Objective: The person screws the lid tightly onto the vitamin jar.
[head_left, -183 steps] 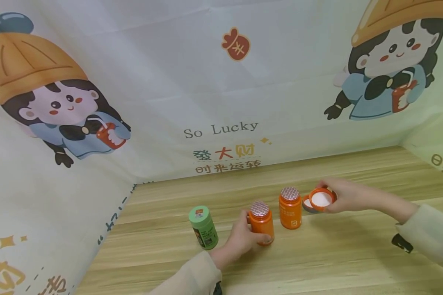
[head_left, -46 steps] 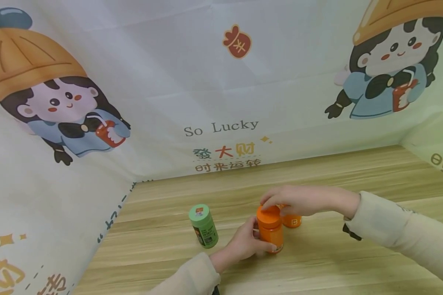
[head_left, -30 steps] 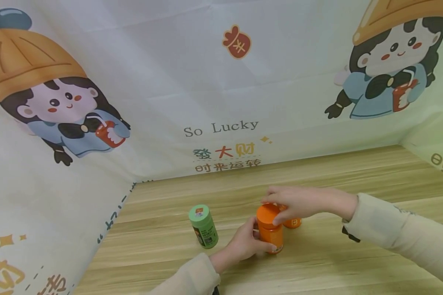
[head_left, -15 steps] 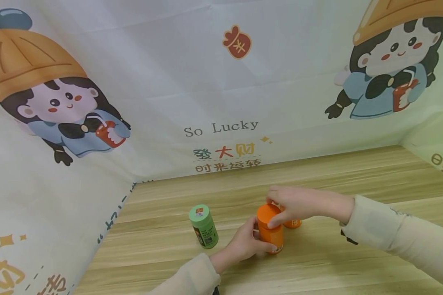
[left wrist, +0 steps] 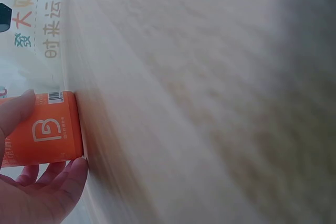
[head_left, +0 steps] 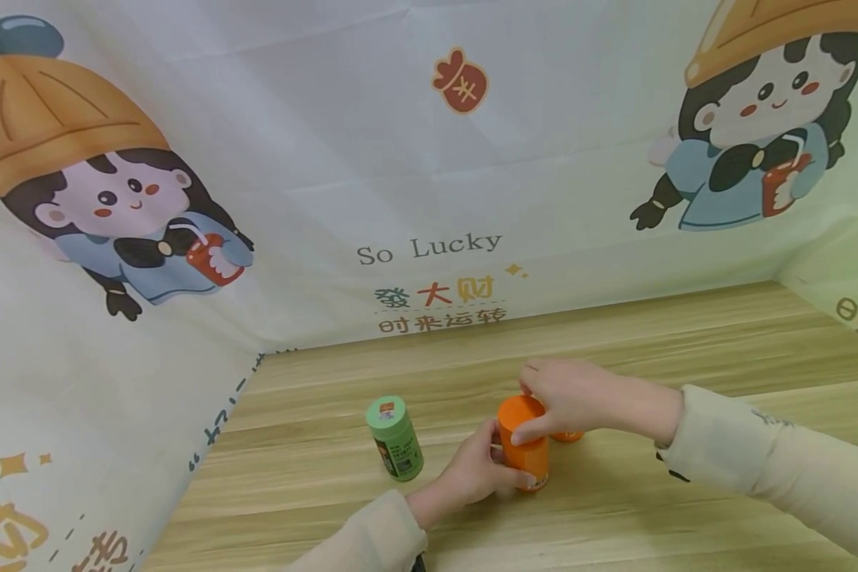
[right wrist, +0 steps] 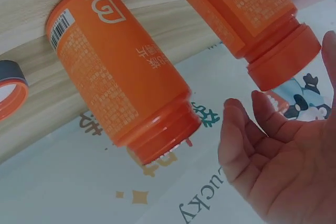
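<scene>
Bottle [head_left: 531,462], head view: orange, upright on the wooden table [head_left: 307,413], inside the grip of the left hand [head_left: 472,469], thumb across its front, fingers round its left side.
Cap [head_left: 518,411], head view: orange, on top of that bottle, pinched by the right hand [head_left: 579,397], thumb on the near edge, fingers at the far side.
Second bottle [head_left: 567,436], head view: orange, just behind the right hand, mostly hidden.
Green bottle [head_left: 400,453], head view: upright, left of both hands, apart from them.
Left hand, left wrist view: thumb and fingers on opposite sides of the bottle, near its base.
Right hand, right wrist view: fingers curved, cap between them and the thumb; fingertip contact unclear here.
Loose lid [right wrist: 11,92], right wrist view: grey and orange, near the second bottle.
</scene>
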The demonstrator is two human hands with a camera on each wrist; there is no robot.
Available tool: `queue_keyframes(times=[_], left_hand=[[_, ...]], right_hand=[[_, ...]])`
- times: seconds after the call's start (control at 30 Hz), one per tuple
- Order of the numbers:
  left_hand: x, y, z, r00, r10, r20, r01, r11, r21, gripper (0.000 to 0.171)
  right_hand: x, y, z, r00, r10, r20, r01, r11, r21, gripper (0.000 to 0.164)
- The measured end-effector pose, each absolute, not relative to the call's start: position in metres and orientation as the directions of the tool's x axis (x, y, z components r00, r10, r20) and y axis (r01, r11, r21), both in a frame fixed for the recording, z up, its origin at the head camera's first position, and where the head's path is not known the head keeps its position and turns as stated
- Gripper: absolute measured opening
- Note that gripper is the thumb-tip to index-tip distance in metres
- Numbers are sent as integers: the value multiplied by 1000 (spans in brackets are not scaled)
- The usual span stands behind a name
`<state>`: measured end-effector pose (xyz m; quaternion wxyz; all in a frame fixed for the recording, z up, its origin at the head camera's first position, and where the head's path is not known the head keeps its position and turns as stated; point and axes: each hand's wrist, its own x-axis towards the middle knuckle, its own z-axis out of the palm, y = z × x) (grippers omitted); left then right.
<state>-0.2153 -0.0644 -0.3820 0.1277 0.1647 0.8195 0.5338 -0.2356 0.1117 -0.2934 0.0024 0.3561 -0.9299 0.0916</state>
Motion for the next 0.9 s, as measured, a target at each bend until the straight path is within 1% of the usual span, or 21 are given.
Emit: queue_keyframes(times=[0.07, 0.13, 0.2, 0.33, 0.43, 0.53, 0.63, 0.9], left_hand=[[-215, -64, -382, -914, 406, -31, 137, 378, 916, 52], [-215, -64, -382, -914, 406, -26, 144, 383, 913, 52], [-216, -64, -382, -913, 407, -26, 148, 392, 908, 51], [-217, -65, -382, -911, 410, -42, 140, 403, 904, 49], [-217, -65, -382, -910, 411, -51, 132, 405, 905, 47], [-217, -65, -381, -910, 412, -53, 132, 407, 904, 47], [-217, -65, -381, -909, 412, -52, 133, 408, 903, 47], [-216, -65, -381, -910, 412, -51, 141, 422, 896, 48]], right_hand=[[-237, 113, -292, -747, -662, 52, -657, 725, -208, 59], [-239, 116, -290, -724, -689, 43, -675, 693, -254, 63], [-241, 120, -288, -675, -737, 43, -713, 636, -296, 59], [-245, 127, -286, -548, -836, 44, -793, 501, -347, 49], [-246, 131, -287, -487, -872, 35, -815, 440, -376, 48], [-247, 131, -287, -452, -891, 35, -830, 406, -382, 43], [-247, 131, -288, -430, -902, 47, -849, 386, -360, 40], [-247, 128, -289, -477, -878, 33, -841, 446, -306, 41]])
